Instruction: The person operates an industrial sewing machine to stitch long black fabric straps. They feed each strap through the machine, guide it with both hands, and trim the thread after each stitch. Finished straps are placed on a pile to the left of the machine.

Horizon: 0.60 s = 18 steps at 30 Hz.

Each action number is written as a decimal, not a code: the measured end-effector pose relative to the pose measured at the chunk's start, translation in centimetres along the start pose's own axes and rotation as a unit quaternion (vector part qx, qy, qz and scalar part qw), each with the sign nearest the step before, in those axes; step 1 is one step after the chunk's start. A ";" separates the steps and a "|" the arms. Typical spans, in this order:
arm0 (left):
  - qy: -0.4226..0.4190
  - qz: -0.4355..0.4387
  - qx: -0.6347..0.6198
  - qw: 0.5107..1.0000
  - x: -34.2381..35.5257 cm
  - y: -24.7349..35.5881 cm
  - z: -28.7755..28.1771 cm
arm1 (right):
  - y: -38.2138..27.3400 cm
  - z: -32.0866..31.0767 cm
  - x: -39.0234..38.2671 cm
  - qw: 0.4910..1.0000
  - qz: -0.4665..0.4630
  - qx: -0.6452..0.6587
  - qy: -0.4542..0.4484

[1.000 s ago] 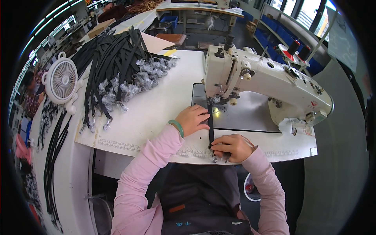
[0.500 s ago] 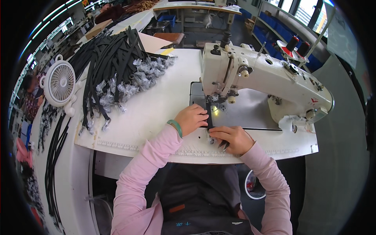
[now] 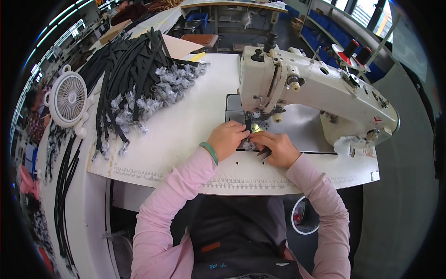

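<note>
My left hand (image 3: 226, 138), a green bangle at its wrist, has its fingers curled on a narrow black strap (image 3: 247, 128) just in front of the needle area of the white sewing machine (image 3: 297, 86). My right hand (image 3: 274, 147) pinches the strap's near end beside my left fingertips, where a crumpled clear-wrapped piece (image 3: 248, 144) hangs. A dark pointed tool (image 3: 264, 153), apparently thread snips, sits in the same hand. The strap runs under the presser foot area on the metal plate (image 3: 306, 132), with a small light shining there.
A pile of black straps with clear-wrapped ends (image 3: 134, 74) covers the table's back left, beside a small white fan (image 3: 71, 98). More straps (image 3: 68, 190) hang at the left. Thread cones (image 3: 348, 52) stand behind the machine. A bin (image 3: 304, 215) is below; another person (image 3: 35, 104) is far left.
My right hand has moved forward with the strap's near end, bringing it up beside my left fingers. Less strap shows between my hands and the table's front edge.
</note>
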<state>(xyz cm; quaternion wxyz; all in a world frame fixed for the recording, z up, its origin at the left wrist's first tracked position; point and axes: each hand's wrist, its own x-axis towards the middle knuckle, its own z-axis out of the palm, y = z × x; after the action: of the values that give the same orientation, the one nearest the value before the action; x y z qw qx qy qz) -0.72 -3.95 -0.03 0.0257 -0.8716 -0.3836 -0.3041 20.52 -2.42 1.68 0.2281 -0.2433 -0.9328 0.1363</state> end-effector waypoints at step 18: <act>0.014 -0.079 0.095 0.992 0.4 1.4 2.2 | 15.2 -27.9 -18.7 0.545 0.336 -0.481 0.599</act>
<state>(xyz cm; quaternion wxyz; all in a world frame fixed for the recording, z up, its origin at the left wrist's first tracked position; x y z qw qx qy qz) 1.54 -4.04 -1.39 0.0901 -0.8280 -0.4777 -0.2794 54.75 4.75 13.31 0.5204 -0.6372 -0.3558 -0.4433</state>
